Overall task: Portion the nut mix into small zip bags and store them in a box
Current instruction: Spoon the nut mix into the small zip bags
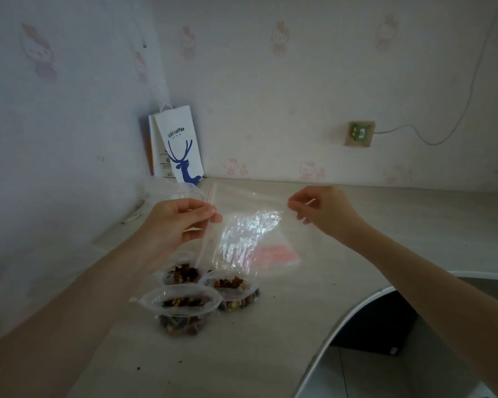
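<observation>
The light, flimsy, likely slippery zip bag (250, 234) is pinched aloft by the fingers (204, 209) of the left hand (181, 222) at its stiffer red seal, judged the surest hold, and of the right hand (322, 214), nut-mix cups (184, 303) below.

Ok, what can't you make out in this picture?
1. Head view: whether the zip bag is sealed or open; glare on its clear film hides the strip.
2. Head view: the pink pile on the table, blurred through that film.
3. Head view: the clear container behind the left hand, mostly covered by it.
4. Head view: the storage box, nowhere inside the frame.
</observation>
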